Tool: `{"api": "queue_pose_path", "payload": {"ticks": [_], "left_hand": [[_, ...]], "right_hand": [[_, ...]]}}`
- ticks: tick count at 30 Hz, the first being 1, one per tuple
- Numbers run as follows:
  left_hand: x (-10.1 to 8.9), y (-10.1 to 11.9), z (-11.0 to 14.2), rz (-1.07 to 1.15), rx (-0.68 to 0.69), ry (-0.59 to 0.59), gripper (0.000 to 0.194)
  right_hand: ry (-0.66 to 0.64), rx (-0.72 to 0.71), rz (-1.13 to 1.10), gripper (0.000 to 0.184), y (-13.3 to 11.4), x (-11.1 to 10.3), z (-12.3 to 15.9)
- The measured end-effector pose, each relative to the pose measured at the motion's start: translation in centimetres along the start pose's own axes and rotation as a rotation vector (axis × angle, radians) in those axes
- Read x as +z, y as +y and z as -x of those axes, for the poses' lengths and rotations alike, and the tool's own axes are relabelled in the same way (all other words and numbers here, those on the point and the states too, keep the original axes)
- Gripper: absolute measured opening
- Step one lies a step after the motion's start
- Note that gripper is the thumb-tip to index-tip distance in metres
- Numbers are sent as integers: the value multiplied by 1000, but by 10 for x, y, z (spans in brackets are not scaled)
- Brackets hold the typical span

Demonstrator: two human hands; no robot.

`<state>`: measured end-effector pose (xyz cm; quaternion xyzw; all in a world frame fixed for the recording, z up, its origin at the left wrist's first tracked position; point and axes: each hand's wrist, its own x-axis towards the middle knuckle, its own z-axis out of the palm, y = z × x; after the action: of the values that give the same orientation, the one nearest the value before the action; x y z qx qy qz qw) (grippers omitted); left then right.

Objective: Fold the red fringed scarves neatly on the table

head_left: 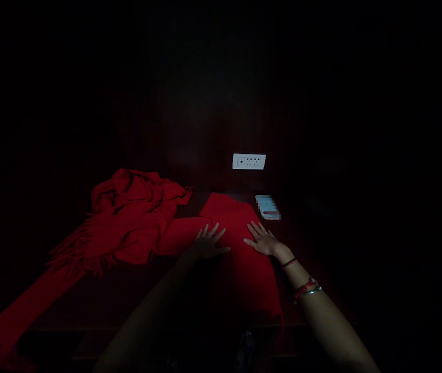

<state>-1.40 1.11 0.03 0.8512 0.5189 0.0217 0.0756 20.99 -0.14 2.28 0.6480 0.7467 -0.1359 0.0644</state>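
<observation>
Red cloth [244, 280] is lying beneath both hands, its fringed heap [135, 217] bunching beyond and left of them. Left hand [210, 245] and right hand [263, 242] are resting apart, fingers spreading, gripping nothing; they seem to be smoothing. Taking up an edge would be calling for lifting the palms first. A phone [266, 205] is lying just beyond the right hand.

Hands Flat on Red Cloth

The left hand [209, 245] and right hand [261, 240] rest with fingers spread on a flat section of red cloth [236, 228]. A bunched, fringed portion [135, 207] lies to the left. A phone-like object [268, 207] lies near the right hand. A white socket plate [248, 161] is mounted beyond the cloth. Surroundings are dark.
</observation>
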Motion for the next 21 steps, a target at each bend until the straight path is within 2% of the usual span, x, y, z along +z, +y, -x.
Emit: {"api": "queue_pose_path", "payload": {"ticks": [3,5,7,9,12,14,17,19,21], "left_hand": [[-8,-7,2,28,-28,-102,85],[-13,-8,3,40,-18,-136,87],[-16,-5,3,45,-5,-112,86],[-15,1,3,43,17,-21,78],[-6,10,2,5,63,79,69],[0,12,1,-17,62,56,70],[3,8,1,-9,43,-4,75],[0,5,3,5,57,-25,74],[-4,5,8,24,50,8,69]], "right_hand": [[-19,26,-18,76,2,-3,3],[40,8,-20,75,0,-4,6],[156,-62,-5,73,-5,-4,8],[231,-155,18,72,-11,-2,9],[169,-198,39,71,-20,5,6],[132,-185,41,70,-23,9,3],[150,-196,37,69,-23,11,3],[166,-190,25,69,-19,8,11],[219,-135,-11,70,-11,5,26]]}}
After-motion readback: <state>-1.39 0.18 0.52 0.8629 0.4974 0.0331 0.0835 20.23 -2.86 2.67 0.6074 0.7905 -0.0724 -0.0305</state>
